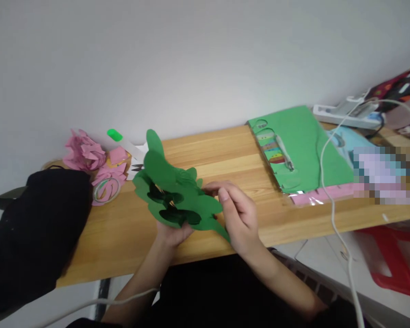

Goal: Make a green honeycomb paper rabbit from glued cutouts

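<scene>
While both hands meet over the front edge of the wooden desk [205, 150], I see them gripping one dark green paper cutout [172, 191], a leafy shape with wavy lobes and a few holes cut through it. Left hand [172, 234] sits under the cutout, mostly hidden by it, fingers curled up against the lower edge, so grasping it from below. Right hand [237, 214] pinches the cutout's right end between thumb and fingers, knuckles up. Cutout is held tilted, lifted off the desk, just in front of my torso.

Far left: black bag [30, 232] slumped on the desk corner. Beside it, pink paper flowers [85, 152] and a tape roll [105, 190] lying on pink paper. Scissors [136, 167] partly hidden behind the cutout; a green-capped tube [117, 136] near the wall. Right side: pack of coloured paper [303, 146], green sheet on top, pink edge showing below. White cable [328, 182] crosses it. Power strip [345, 114] at the back right. Red stool [396, 259] below the desk edge. Blurred patch at right, cannot tell what it is.
</scene>
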Demonstrator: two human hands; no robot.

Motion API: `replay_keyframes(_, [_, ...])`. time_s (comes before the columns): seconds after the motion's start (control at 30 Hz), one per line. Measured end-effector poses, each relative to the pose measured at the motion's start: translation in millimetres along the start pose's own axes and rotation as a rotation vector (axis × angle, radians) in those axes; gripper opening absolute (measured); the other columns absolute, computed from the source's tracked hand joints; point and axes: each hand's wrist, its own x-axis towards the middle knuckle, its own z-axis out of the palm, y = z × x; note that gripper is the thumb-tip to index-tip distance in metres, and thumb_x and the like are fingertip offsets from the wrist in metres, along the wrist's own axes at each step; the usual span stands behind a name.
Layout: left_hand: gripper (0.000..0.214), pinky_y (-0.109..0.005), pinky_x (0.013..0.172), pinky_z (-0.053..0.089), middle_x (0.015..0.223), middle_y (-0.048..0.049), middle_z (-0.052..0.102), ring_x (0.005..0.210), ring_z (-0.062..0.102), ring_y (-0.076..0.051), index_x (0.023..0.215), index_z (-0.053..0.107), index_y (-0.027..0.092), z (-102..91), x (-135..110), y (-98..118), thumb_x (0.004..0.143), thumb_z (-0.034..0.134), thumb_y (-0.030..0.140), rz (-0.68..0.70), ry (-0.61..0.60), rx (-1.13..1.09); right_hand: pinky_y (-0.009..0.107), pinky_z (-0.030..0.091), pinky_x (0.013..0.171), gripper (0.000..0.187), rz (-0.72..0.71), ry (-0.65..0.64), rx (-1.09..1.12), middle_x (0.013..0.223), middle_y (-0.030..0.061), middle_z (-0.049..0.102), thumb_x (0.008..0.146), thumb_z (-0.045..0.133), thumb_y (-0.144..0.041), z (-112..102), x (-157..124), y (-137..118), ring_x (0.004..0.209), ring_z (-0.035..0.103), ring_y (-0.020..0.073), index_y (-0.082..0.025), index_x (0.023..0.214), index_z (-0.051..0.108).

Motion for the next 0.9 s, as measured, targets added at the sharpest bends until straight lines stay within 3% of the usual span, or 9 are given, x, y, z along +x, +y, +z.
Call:
replay_keyframes(0.2, [0.058,-0.05,0.084,0.058,0.12,-0.0033,0.07,0.118,0.061,-0.029,0.116,0.063,0.03,11.3,13.3,20.4,0.093,0.021,0.061,0.015,0.1,-0.067,0.035,0.047,0.099,0.042,-0.002,-0.087,0.083,0.118,0.0038,0.069,0.102,0.033,-0.045,-5.2,9.3,14.1,0.113,0.061,0.0193,-0.028,0.117,0.068])
replay_keyframes(0.43, [0.061,-0.051,0.094,0.053,0.128,-0.0041,0.067,0.13,0.052,-0.027,0.127,0.059,0.03,16.6,22.6,24.4,0.094,0.02,0.065,0.07,0.152,-0.236,0.036,0.051,0.095,0.034,0.169,0.026,0.265,0.108,0.0038,0.072,0.085,0.063,-0.052,1.8,18.0,25.1,0.105,0.065,0.0213,-0.027,0.107,0.068])
replay_keyframes(0.53, [0.054,-0.044,0.099,0.051,0.117,-0.0024,0.072,0.119,0.061,-0.023,0.116,0.066,0.028,13.3,22.9,22.9,0.095,0.03,0.063,0.05,0.15,-0.382,0.037,0.052,0.091,0.037,0.211,0.089,0.308,0.108,0.0041,0.071,0.075,0.075,-0.045,4.8,18.2,32.6,0.102,0.064,0.0216,-0.027,0.106,0.066])
replay_keyframes(0.67, [0.055,-0.034,0.098,0.051,0.094,0.0016,0.078,0.092,0.071,-0.016,0.093,0.073,0.024,20.7,19.7,30.4,0.1,0.029,0.055,-0.042,0.119,-0.664,0.037,0.054,0.084,0.062,0.22,0.173,0.341,0.105,0.0037,0.068,0.062,0.085,-0.035,8.8,16.9,42.4,0.1,0.062,0.0215,-0.028,0.116,0.055])
replay_keyframes(0.8, [0.055,-0.03,0.101,0.048,0.09,0.0019,0.078,0.089,0.07,-0.014,0.089,0.074,0.02,35.5,17.9,40.0,0.102,0.029,0.048,-0.056,0.118,-0.786,0.04,0.054,0.086,0.079,0.244,0.221,0.319,0.099,0.0024,0.064,0.057,0.087,-0.032,11.2,17.7,44.6,0.096,0.061,0.0214,-0.028,0.125,0.047])
replay_keyframes(0.9, [0.057,-0.029,0.1,0.048,0.088,0.0007,0.078,0.087,0.071,-0.014,0.087,0.074,0.019,41.5,18.6,41.5,0.103,0.027,0.048,-0.078,0.13,-0.797,0.042,0.053,0.089,0.079,0.256,0.243,0.308,0.097,0.002,0.064,0.057,0.086,-0.033,11.7,18.8,41.2,0.096,0.061,0.0214,-0.027,0.125,0.047])
